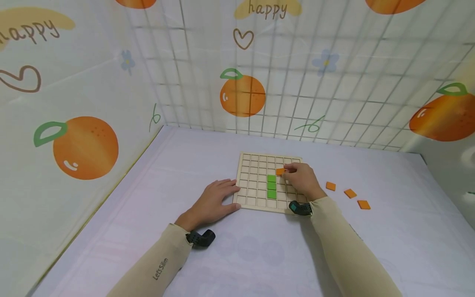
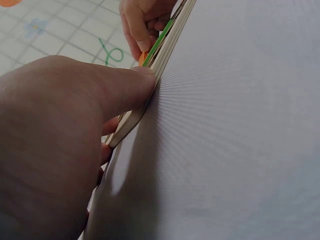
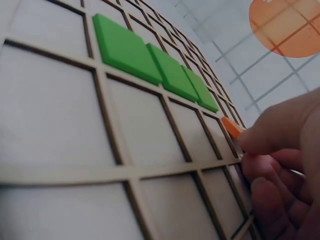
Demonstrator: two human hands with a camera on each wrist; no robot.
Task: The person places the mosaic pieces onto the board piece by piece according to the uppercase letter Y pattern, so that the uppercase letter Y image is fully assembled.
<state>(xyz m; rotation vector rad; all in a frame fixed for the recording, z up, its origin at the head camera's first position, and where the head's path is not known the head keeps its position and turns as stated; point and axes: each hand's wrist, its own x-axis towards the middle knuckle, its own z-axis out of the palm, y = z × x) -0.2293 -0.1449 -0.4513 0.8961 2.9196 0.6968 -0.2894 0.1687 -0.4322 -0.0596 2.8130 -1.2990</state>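
Note:
A wooden grid board [image 1: 252, 202] lies flat on the table, with three green square tiles [image 1: 271, 186] in one column of its cells. My right hand [image 1: 302, 179] pinches an orange square tile [image 1: 280, 171] between thumb and fingers, over the cell diagonally up and right of the top green tile. In the right wrist view the orange tile [image 3: 231, 128] is tilted at its cell, partly hidden by the thumb. My left hand [image 1: 215, 200] rests at the board's left edge, fingers extended; the left wrist view has its thumb [image 2: 135, 85] against the board's side.
Three loose orange tiles [image 1: 350, 193] lie on the table to the right of the board. A printed curtain with a grid pattern [image 1: 282, 103] stands behind the table, and another printed sheet [image 1: 74, 206] borders the left side.

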